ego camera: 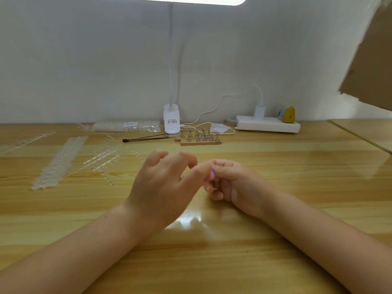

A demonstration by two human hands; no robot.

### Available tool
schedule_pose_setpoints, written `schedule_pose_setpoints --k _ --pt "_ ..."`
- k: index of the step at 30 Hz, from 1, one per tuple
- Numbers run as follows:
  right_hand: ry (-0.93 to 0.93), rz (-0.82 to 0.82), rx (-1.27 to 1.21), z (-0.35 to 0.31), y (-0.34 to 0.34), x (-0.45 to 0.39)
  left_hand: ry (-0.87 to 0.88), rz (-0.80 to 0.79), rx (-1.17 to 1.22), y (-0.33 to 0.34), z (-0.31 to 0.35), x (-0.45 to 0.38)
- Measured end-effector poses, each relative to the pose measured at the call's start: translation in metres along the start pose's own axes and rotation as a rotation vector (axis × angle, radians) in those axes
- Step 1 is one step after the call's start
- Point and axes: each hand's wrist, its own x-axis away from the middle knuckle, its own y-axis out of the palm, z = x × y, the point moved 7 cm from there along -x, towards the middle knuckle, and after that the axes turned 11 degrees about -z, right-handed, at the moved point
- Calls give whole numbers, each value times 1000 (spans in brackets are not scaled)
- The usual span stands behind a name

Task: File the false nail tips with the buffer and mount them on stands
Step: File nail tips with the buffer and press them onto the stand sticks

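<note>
My right hand (230, 182) grips a small pink and purple buffer (212, 174), of which only one end shows. My left hand (165, 181) meets it at the middle of the wooden table (275, 209), thumb and forefinger pinched together right against the buffer; whatever they pinch is too small and blurred to make out, and its other fingers are spread. Two wooden bases with several metal nail stands (199, 137) sit behind the hands. Clear strips of false nail tips (61, 160) lie at the left.
A white clip lamp (171, 120) stands at the back centre, with a black thin tool (144, 139) beside it. A bag of nail tips (127, 126) lies at back left. A white power strip (268, 125) with a plugged charger and a cardboard sheet (369, 60) are at the right.
</note>
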Motion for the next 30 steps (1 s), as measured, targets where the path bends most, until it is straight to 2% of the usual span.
schedule_pose_setpoints --k 4,8,13,16,18,22,26,30 --pt "3 32 -34 0 -3 0 -140 -49 -1 2 -24 4" --pt "5 7 3 0 -1 -1 13 33 -67 -3 5 -1" --pt "11 25 -35 1 -2 0 -167 -49 -23 3 -27 5" --pt "1 10 -16 1 -2 -1 -66 44 16 -4 -6 -1" --pt "3 0 -3 0 -1 0 -38 21 2 -1 3 -1" --pt "5 30 -50 1 -3 0 -199 -84 59 6 -24 5" --pt "-4 -4 7 0 -1 0 -57 -2 81 -2 -1 -2" --pt "-4 23 -51 -1 -3 1 -211 -112 132 7 -19 4"
